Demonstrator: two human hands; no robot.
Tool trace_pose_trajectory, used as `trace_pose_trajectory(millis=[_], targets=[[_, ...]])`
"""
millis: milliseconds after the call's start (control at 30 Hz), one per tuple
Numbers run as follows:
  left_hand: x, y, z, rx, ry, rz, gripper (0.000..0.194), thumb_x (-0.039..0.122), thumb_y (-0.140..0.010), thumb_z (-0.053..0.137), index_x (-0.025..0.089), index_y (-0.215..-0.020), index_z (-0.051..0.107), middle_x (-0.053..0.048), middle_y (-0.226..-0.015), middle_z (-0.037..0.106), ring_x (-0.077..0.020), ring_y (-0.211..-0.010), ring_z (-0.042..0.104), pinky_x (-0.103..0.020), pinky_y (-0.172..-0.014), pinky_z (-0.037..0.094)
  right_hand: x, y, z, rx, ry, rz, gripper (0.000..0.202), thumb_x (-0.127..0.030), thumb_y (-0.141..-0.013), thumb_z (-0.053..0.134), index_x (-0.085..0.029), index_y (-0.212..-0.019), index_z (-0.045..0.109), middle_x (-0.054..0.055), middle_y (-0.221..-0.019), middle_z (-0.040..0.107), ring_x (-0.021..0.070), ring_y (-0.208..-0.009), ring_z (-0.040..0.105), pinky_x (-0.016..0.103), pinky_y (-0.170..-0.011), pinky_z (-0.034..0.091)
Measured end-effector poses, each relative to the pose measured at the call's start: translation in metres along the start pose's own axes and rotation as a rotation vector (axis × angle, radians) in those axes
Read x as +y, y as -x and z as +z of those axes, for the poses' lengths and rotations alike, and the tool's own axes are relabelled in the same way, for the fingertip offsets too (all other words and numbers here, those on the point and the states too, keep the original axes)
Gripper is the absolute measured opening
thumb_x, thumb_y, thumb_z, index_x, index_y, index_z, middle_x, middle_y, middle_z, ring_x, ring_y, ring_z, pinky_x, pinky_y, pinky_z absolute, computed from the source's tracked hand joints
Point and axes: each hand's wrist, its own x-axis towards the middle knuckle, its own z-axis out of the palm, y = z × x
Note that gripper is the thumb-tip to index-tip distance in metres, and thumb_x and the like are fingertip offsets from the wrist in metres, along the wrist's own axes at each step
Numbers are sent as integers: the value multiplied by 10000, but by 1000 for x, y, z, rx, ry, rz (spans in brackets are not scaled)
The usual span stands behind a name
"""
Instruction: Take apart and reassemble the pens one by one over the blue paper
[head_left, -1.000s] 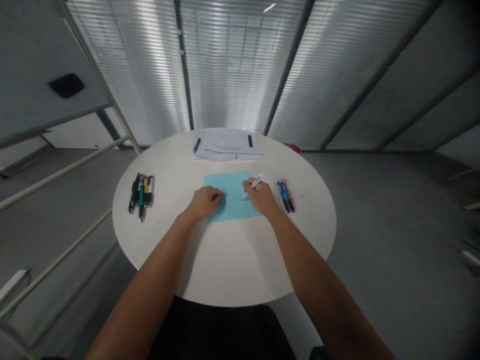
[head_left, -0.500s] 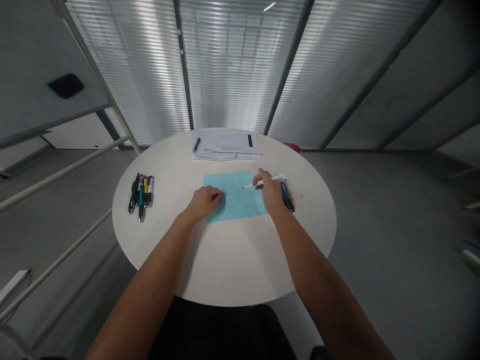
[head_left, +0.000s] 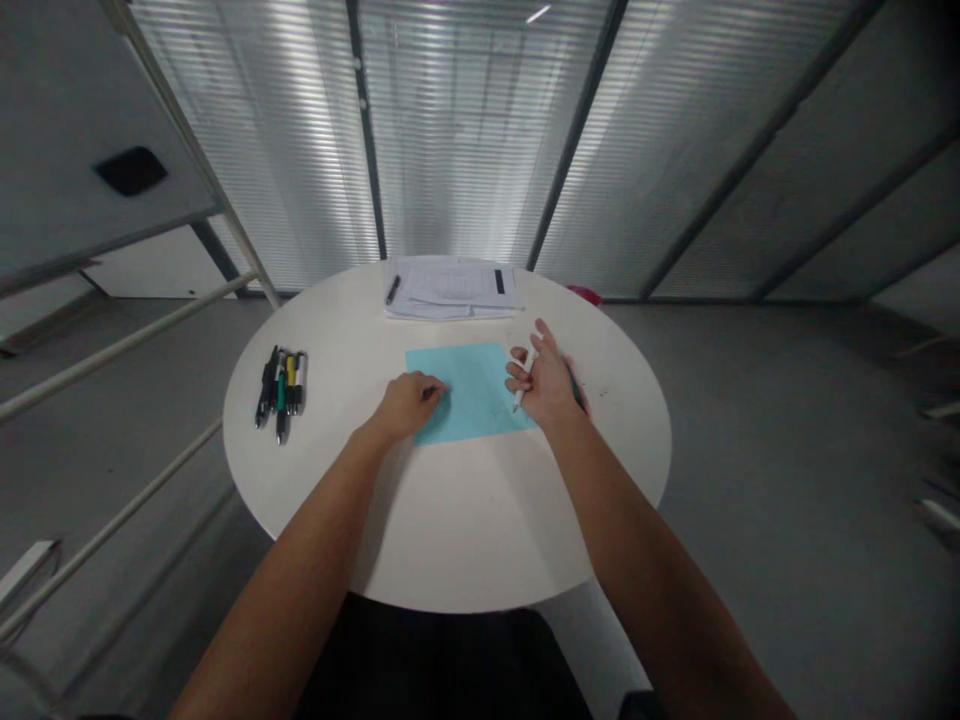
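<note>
Paper (head_left: 478, 385) lies under left hand (head_left: 406, 404); right hand (head_left: 549, 382) grips 1 pen (head_left: 519, 397).

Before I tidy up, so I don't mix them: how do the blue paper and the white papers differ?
The blue paper looks like one sheet; the white papers form a stack. The blue paper has the left hand at its left edge; the white papers have a dark pen on top. Both lie on the table.
</note>
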Motion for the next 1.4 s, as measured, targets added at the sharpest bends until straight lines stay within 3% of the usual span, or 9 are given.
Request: trace_pose_trajectory(millis=[100, 333, 600, 700, 800, 867, 933, 1100, 1400], targets=[[1, 0, -1, -3, -11, -6, 315, 297, -864, 453, 197, -971, 732, -90, -952, 693, -204, -894, 617, -340, -862, 463, 1, 1, 0, -19, 26, -58, 365, -288, -826, 540, -400, -1150, 413, -93, -662, 503, 48, -392, 314, 127, -368, 175], [0, 0, 0, 5, -27, 2, 314, 289, -866, 447, 208, -966, 733, -88, -951, 692, -200, -887, 618, -333, -853, 463, -1, 4, 0, -57, 16, -56, 186, -273, -836, 538, -316, -965, 412, -91, -622, 445, 49, -379, 250, 128, -351, 110], [1, 1, -2, -1, -32, -2, 323, 299, -866, 443, 204, -980, 731, -77, -952, 691, -198, -888, 617, -329, -857, 462, 5, -6, -3, 69, 200, -124, 543, -258, -743, 530, -397, -1247, 383, -57, -821, 559, 51, -440, 384, 146, -364, 215], [1, 0, -2, -8, -41, 1, 323, 299, -866, 441, 202, -975, 730, -76, -946, 693, -203, -891, 618, -334, -857, 461, 9, -11, -11, 103, 486, -185, 571, -227, -718, 475, -343, -1277, 466, -5, -987, 571, 66, -531, 467, 180, -398, 312], [1, 0, -1, -6, -34, -2, 317, 297, -869, 441, 202, -959, 729, -77, -954, 698, -201, -905, 618, -327, -863, 458, 10, -11, -18, 223, 996, -376, 596, -145, -707, 448, -244, -1289, 533, 83, -1120, 539, 144, -803, 572, 257, -614, 478], [0, -1, 0, -3, -22, 0, 313, 298, -869, 446, 204, -964, 729, -79, -966, 700, -199, -912, 620, -324, -868, 458, 10, -10, -22, 261, 1302, -522, 608, -93, -710, 444, -185, -1302, 541, 137, -1206, 487, 202, -1018, 551, 315, -817, 482], [0, -1, 1, 2, -14, 6, 311, 300, -870, 450, 205, -968, 730, -83, -972, 701, -200, -922, 621, -327, -877, 457, 9, -7, -24, 250, 1505, -577, 610, -66, -726, 438, -166, -1320, 532, 160, -1247, 444, 226, -1095, 525, 341, -911, 446], [-1, -1, 1, 4, -9, 10, 306, 292, -874, 452, 203, -966, 730, -90, -975, 701, -201, -931, 622, -329, -881, 458, 7, -2, -26, 265, 1756, -526, 588, -47, -776, 424, -226, -1326, 532, 142, -1284, 412, 215, -1048, 543, 327, -865, 441], [-1, -1, 1, -8, -26, -2, 301, 289, -871, 454, 212, -977, 725, -80, -986, 698, -197, -932, 619, -326, -878, 459, 3, -5, -36, 246, 1977, -351, 425, -90, -836, 424, -237, -1160, 655, 129, -1107, 569, 245, -1069, 529, 376, -918, 387]])
